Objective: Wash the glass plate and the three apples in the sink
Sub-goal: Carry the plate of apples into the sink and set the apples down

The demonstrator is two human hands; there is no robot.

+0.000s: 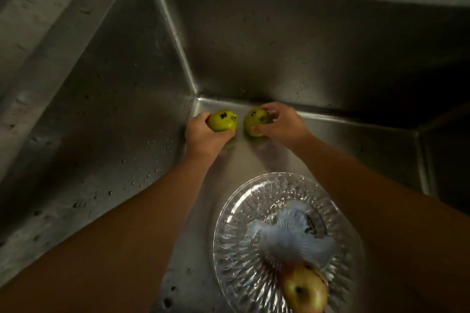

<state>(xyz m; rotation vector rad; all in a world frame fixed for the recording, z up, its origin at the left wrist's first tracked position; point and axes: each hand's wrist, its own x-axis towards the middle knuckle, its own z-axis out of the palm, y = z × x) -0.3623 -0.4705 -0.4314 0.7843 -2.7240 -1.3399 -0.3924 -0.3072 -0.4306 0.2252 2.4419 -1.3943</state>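
Below, a steel sink (279,40) fills nearly the whole view, its walls speckled with water drops and its far left corner meeting just beyond the two hands. Next in size comes one glass plate (236,241), round and ribbed, lying flat on the sink floor nearer the person than either grip, under the right forearm; a pale bluish smear sits at its middle. Apples number three. One yellow-red apple (305,292) rests on the plate's near edge, well apart from both hands, with a dark dimple turned upward toward the camera. Two green apples sit side by side near the far corner, close together but apart. The left hand (203,137) is wrapped around the left green apple (223,121), fingers over its left side and thumb under its near side; dark blotches face up. The right hand (282,122) clasps the right green apple (254,122), fingertips over its far top and thumb against its near side, its dark spots also upward. Both look roughly round, so no long axis can be told, and whether they touch the sink floor is unclear.
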